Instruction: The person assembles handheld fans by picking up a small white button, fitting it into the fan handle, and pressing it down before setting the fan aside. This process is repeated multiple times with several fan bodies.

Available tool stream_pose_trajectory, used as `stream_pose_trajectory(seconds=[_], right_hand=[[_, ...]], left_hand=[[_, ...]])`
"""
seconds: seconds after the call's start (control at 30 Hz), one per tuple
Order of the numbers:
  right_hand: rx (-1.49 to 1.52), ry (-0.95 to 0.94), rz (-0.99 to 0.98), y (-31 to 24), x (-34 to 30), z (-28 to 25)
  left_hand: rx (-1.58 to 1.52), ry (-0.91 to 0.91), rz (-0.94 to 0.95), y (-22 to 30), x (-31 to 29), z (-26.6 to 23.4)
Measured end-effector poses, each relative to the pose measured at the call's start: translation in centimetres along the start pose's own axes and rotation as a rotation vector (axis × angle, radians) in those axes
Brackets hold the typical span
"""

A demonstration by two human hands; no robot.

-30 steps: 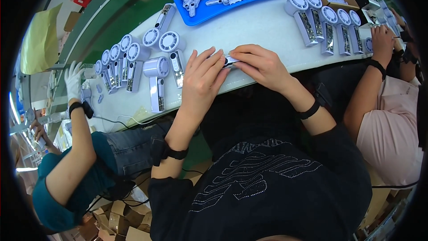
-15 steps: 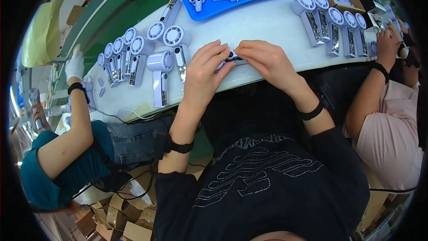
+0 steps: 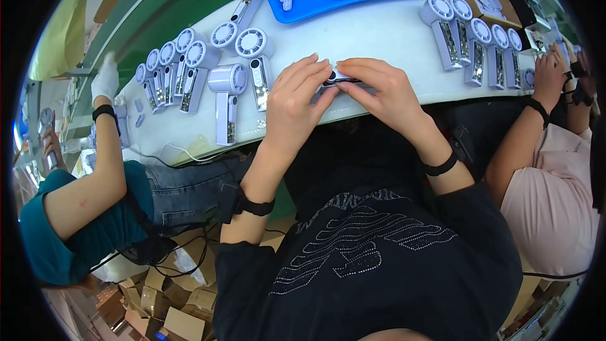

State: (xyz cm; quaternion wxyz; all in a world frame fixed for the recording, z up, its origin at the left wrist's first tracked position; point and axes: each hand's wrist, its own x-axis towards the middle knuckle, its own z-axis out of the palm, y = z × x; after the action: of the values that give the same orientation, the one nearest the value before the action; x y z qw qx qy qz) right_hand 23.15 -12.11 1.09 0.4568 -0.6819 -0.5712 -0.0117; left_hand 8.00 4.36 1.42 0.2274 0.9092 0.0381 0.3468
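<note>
Sm. part pinched btwn L hand & R hand, over near side of table.
Long axis approx. left–right, dark spot toward left; ends hidden, can't tell front.

Held part: smooth plastic. Tray: glossy plastic. Carton: matt cardboard.

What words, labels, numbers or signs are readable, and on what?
Black shirt: studded lettering, curved and creased; not transcribed.
Small part in hand: mostly covered, nothing legible.
Pale lilac fans: any marks too small to read.
No clean quotes.
</note>
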Motion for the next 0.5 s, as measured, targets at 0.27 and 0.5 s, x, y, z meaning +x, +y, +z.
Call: stream_pose_trajectory(seconds=[0.27, 0.5], right_hand=[[0.153, -0.246, 0.208, -0.8, 3.1, -1.7], [0.268, -0.260, 0.412, -1.1, 2.6, -1.2]], left_hand=[[-0.189, 0.126, -0.303, 1.2, 1.1, -0.3], [-0.248, -0.200, -0.434, 0.0, 1.5, -1.4]])
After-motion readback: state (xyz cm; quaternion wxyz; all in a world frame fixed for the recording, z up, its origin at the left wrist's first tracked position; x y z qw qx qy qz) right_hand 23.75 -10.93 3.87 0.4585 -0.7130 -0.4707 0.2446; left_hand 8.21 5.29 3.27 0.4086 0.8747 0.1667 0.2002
